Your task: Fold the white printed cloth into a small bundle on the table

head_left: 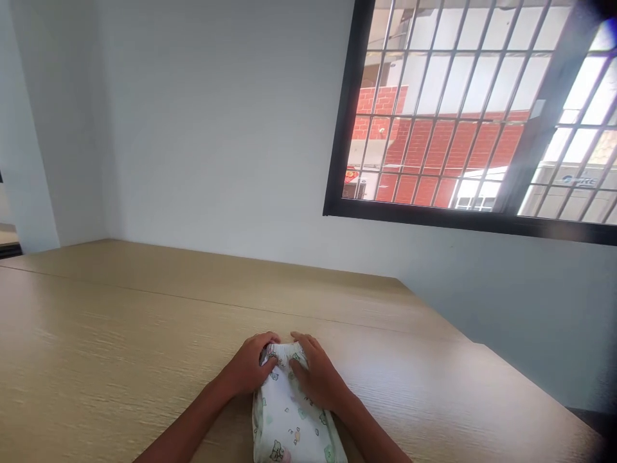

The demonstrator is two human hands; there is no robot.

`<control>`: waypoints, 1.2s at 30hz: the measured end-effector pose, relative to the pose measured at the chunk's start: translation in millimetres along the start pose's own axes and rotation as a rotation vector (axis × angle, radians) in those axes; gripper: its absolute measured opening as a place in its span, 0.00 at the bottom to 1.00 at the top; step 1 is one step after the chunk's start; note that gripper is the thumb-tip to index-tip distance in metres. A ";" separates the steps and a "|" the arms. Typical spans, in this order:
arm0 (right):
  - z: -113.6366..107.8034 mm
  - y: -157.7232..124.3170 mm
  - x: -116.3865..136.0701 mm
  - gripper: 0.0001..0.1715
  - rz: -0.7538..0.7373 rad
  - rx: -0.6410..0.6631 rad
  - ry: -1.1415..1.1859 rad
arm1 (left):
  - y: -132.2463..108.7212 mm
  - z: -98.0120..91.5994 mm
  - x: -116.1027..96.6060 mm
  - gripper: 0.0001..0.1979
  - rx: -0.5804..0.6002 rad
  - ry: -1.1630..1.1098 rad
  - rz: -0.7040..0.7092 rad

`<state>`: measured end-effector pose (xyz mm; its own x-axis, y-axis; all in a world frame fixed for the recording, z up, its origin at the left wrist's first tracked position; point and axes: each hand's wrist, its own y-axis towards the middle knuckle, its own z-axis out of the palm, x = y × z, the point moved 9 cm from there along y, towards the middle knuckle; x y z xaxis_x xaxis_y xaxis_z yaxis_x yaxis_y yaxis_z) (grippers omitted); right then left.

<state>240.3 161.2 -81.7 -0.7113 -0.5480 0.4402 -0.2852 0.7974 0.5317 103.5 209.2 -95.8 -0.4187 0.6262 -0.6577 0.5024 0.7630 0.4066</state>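
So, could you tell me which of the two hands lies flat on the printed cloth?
The right hand lies flat on the cloth; the left hand curls at its edge.

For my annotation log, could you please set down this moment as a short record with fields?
Surface: wooden table, light grain, a seam running across it
Item: white printed cloth with small green and brown figures, lying on the table at the near edge
Left hand: palm down on the cloth's far left part, fingers curled at its gathered edge
Right hand: flat on the cloth's far right part
Background: white wall, barred window with a red brick building outside
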 end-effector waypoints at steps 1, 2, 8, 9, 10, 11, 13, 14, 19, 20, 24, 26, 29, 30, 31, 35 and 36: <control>-4.4 0.7 4.5 0.27 -0.016 -0.030 -0.012 | -0.1 0.3 1.4 0.23 0.004 0.004 -0.008; -9.7 1.1 10.3 0.24 -0.034 -0.067 -0.025 | 0.1 0.0 3.3 0.24 0.001 0.011 -0.017; -29.1 -6.6 67.0 0.07 -0.208 -0.201 -0.082 | 4.7 -11.4 26.7 0.19 -0.069 0.083 -0.080; -23.6 -8.0 73.0 0.09 -0.207 -0.140 -0.057 | 5.2 -16.2 29.8 0.20 -0.096 0.079 -0.089; -15.1 -9.3 76.5 0.15 -0.189 -0.048 -0.041 | 5.4 -22.0 30.2 0.20 -0.130 0.074 -0.084; -5.4 -11.2 77.9 0.22 -0.162 0.055 -0.043 | 5.2 -28.4 27.4 0.20 -0.170 0.071 -0.063; 10.8 -16.1 75.9 0.30 -0.105 0.231 -0.087 | 3.0 -39.6 12.2 0.17 -0.247 0.070 0.017; 15.7 -18.1 74.2 0.31 -0.087 0.286 -0.108 | 1.3 -41.6 1.3 0.15 -0.260 0.066 0.064; 22.0 -16.9 68.7 0.31 -0.089 0.261 -0.125 | -9.1 -7.8 -41.5 0.14 -0.014 -0.016 0.118; 24.0 -16.3 66.3 0.28 -0.093 0.236 -0.144 | -11.9 3.0 -46.1 0.16 0.062 -0.016 0.124; 36.6 -16.3 40.8 0.30 0.018 0.206 -0.222 | -18.0 26.6 -35.0 0.22 0.221 0.074 0.086; 37.7 -17.0 30.6 0.38 0.089 0.208 -0.241 | -17.1 27.1 -21.5 0.25 0.220 0.107 0.073; 32.7 -16.3 31.3 0.41 0.143 0.246 -0.320 | -13.7 24.3 -12.3 0.25 0.196 0.110 0.120; 31.1 -16.2 32.6 0.40 0.172 0.278 -0.355 | -12.2 22.3 -12.1 0.24 0.180 0.104 0.132; 29.7 -16.3 33.7 0.40 0.203 0.310 -0.384 | -10.6 20.0 -13.7 0.22 0.165 0.103 0.147; 26.3 -16.4 31.7 0.43 0.280 0.337 -0.415 | -7.4 10.4 -31.7 0.16 0.110 0.115 0.232; 26.6 -16.8 27.5 0.43 0.286 0.324 -0.426 | -7.5 8.6 -35.4 0.15 0.100 0.109 0.244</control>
<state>208.5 139.4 -97.7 -0.9642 -0.2045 0.1690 -0.1783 0.9712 0.1581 121.1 179.9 -81.0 -0.3521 0.8070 -0.4741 0.6680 0.5715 0.4766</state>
